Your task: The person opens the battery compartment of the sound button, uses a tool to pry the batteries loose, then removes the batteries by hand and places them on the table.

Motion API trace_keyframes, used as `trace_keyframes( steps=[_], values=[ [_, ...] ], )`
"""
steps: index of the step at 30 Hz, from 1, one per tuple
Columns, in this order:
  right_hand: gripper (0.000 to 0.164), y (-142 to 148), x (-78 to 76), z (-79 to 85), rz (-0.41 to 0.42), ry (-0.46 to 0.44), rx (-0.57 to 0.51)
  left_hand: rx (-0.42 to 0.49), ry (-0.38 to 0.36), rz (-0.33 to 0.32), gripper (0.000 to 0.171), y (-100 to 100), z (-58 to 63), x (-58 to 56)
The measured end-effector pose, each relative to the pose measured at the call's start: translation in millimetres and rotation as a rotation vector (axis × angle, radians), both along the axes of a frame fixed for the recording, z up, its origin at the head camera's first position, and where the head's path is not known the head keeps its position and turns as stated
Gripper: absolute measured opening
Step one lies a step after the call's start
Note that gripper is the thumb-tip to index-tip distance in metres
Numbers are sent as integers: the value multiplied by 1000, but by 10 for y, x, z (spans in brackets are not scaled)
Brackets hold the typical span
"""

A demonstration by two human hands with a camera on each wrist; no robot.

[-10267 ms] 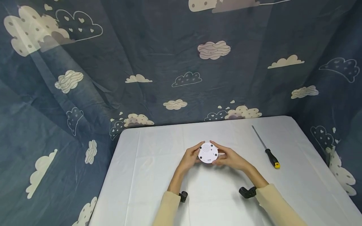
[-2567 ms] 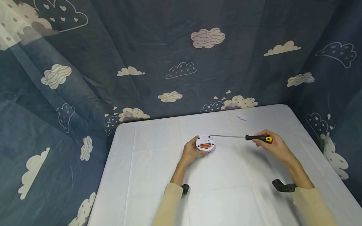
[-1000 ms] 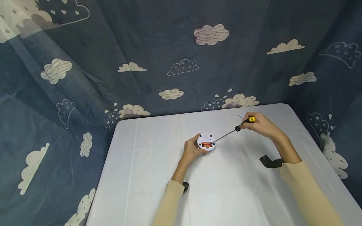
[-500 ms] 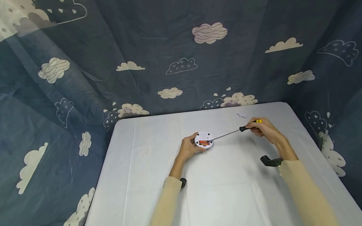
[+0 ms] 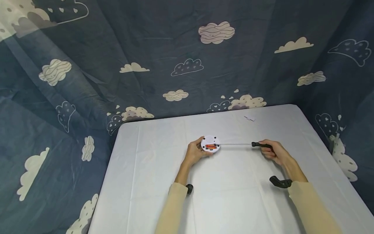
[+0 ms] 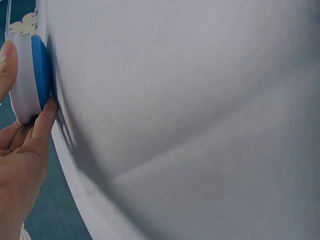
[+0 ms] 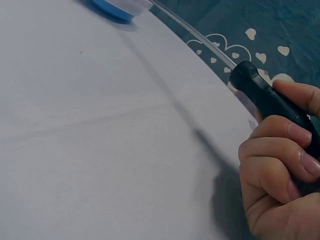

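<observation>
My left hand (image 5: 194,152) grips a round white device (image 5: 209,140) by its left edge, thumb and fingers on opposite sides. Its perforated face with small black feet is turned up, and orange batteries (image 5: 210,147) lie in the uncovered battery compartment. In the left wrist view the device (image 6: 24,82) has a blue underside, held just off the cloth. My right hand (image 5: 276,152) holds a screwdriver (image 5: 257,144) by its black handle, fingers curled round it in the right wrist view. The screwdriver's tip is at the right end of the batteries; exact contact is too small to tell.
A small whitish piece, perhaps the battery cover (image 5: 249,119), lies near the back of the white-clothed table (image 5: 157,182). A dark blue cloud-patterned curtain (image 5: 152,94) hangs behind and at both sides.
Ten seconds ago both hands held the device with its compartment covered, and the screwdriver lay at right. In the last second, the right hand lowered toward me, swinging the screwdriver nearly level.
</observation>
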State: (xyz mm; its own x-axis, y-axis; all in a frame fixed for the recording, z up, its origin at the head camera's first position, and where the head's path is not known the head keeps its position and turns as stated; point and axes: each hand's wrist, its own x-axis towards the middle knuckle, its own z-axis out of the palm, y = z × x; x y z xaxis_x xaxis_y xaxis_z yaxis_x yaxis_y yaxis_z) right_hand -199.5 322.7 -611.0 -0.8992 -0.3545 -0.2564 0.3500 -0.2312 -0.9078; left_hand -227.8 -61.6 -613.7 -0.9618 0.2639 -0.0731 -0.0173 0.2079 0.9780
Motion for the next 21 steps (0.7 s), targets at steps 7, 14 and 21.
trace_keyframes(
  steps=[7,14,21],
  values=[
    [29,-19,31,-21,16,25,-44,20,-23,-2,98,-17,-54,7],
    [34,-4,48,34,-23,105,-1,-25,39,4,102,16,-45,33],
    [22,-1,83,142,-125,135,134,-77,89,44,101,41,-57,53]
  ],
)
